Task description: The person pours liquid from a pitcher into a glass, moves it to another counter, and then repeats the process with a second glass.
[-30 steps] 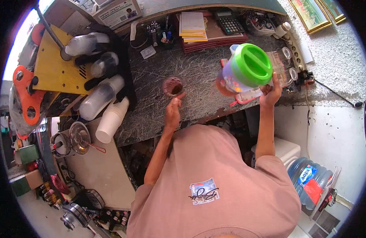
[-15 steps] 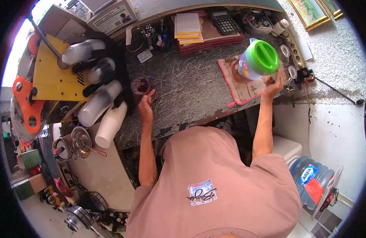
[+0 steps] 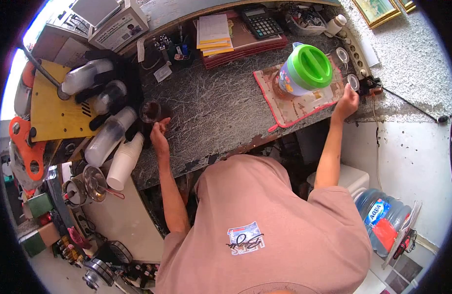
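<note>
Closed at the near edge of a glass cup (image 3: 150,112) with dark contents, my left hand (image 3: 159,136) is at the left part of the worktop. Whether the fingers grip a handle is hard to see. Over on the right, my right hand (image 3: 348,103) has its fingers pinched at the lower rim of a small round clear lid (image 3: 353,82). A pitcher (image 3: 299,81) with a bright green lid (image 3: 311,66) stands upright on a red-edged cloth (image 3: 294,113), left of the right hand and apart from it. Another round clear lid (image 3: 342,55) lies farther back.
Plastic cup stacks (image 3: 110,139) and white paper cups (image 3: 125,164) jut out at the left beside a yellow panel (image 3: 54,108). Along the back are folders with papers (image 3: 215,32), a calculator (image 3: 261,23) and a power strip (image 3: 354,54). A water jug (image 3: 382,215) is lower right.
My right hand has moved right, from beside the pitcher to the round lid. My left hand stays at the glass cup, its fingers drawn in closer. The view has shifted slightly.
</note>
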Motion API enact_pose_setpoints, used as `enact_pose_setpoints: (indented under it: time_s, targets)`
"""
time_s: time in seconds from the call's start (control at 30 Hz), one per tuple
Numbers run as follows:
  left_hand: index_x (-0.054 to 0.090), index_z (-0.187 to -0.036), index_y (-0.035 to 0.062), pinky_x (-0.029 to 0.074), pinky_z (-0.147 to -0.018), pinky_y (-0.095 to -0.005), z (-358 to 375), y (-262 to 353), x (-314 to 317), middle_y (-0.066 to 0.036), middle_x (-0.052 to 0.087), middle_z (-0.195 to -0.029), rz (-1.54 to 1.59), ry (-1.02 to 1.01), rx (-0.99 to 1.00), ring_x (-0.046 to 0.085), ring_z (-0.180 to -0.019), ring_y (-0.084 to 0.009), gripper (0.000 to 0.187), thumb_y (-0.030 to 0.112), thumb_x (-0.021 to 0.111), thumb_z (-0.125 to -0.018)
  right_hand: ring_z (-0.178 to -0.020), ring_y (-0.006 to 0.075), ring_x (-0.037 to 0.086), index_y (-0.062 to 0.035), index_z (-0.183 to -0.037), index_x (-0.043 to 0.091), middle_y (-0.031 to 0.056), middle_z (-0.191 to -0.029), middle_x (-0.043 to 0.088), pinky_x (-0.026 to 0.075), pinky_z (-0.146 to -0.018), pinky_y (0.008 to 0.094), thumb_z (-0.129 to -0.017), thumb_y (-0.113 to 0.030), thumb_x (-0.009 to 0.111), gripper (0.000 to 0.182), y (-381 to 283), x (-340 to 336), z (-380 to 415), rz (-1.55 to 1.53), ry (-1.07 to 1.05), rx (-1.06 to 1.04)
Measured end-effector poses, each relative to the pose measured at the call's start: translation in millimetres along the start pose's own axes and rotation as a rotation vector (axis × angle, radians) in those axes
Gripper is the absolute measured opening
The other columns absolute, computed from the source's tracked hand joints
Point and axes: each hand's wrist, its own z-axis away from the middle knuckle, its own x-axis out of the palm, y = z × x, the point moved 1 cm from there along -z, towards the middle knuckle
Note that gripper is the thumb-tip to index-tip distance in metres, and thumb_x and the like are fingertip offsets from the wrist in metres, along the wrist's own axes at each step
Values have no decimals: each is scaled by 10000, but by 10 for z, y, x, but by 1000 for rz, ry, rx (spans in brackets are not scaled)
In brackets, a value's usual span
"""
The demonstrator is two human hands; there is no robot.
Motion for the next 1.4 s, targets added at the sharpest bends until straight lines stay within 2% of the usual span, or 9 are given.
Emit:
enact_pose_setpoints:
  time_s: [0.17,0.4,0.47,0.73,0.93,1.1,1.23,1.33,1.4]
  targets:
    - [604,-1016,-22,434,-989,-364,136,184,59,-130,662,-1095,-195,141,-8,600,-1070,-235,401,335,423,-1050,-1293,442,448,-28,-1408,400,285,-1374,473,388,-1074,516,-631,-608,845,1067,370,66,-771,566,37,-132]
    - [596,-1180,2,446,-964,-346,654,76,95,-110,642,-1158,-345,392,-11,600,-1061,-215,307,255,566,-1008,-1228,396,541,-37,-1364,478,238,-1322,555,447,-1013,482,-651,-550,862,959,782,183,-1110,539,-90,-137]
    - [615,-1174,19,475,-885,-303,891,-55,75,-75,643,-1098,-389,271,-39,612,-991,-177,272,218,599,-991,-1115,331,637,-32,-1278,568,158,-1215,656,494,-951,444,-657,-521,872,847,709,106,-1014,575,5,-189]
    - [654,-1084,24,478,-908,-308,1414,20,645,-50,677,-1063,-272,-82,-54,618,-1009,-147,149,114,585,-987,-1101,280,641,5,-1280,560,167,-1237,630,513,-944,398,-673,-435,900,823,109,-602,237,123,50,-205]
    - [634,-1143,18,465,-980,-335,1513,328,1211,-91,682,-1085,-255,-448,-162,629,-1074,-183,233,131,652,-940,-926,291,699,-11,-1324,468,184,-1226,577,612,-747,349,-878,-166,749,549,-164,-981,1469,-497,-37,334]
    - [424,-1394,83,472,-1016,-408,1587,693,1620,-133,537,-1340,-79,-682,-119,562,-1213,-264,647,143,764,-848,-1049,409,667,-6,-1256,497,209,-1130,648,596,-858,485,-973,-353,578,455,-345,-704,2352,-1064,-498,982]
    - [257,-1485,119,494,-1019,-453,1623,920,1711,-124,410,-1416,155,-607,-71,463,-1326,-297,933,86,839,-756,-1047,381,658,-91,-1277,467,213,-1166,605,564,-865,464,-957,-370,594,443,-840,-237,2731,-1073,-812,1140]
    - [326,-1449,109,538,-974,-416,1467,1033,1576,-128,492,-1303,77,-375,-5,515,-1283,-287,887,56,845,-732,-1098,342,627,-62,-1300,471,212,-1204,589,531,-899,440,-950,-435,606,528,-895,145,2806,-1020,-1053,1100]
    - [383,-1432,114,572,-920,-411,1300,1128,1493,-144,523,-1293,-89,-215,57,567,-1228,-300,828,64,831,-737,-1149,307,577,-21,-1327,475,213,-1237,572,480,-948,423,-925,-430,662,602,-921,322,2802,-480,-1030,435]
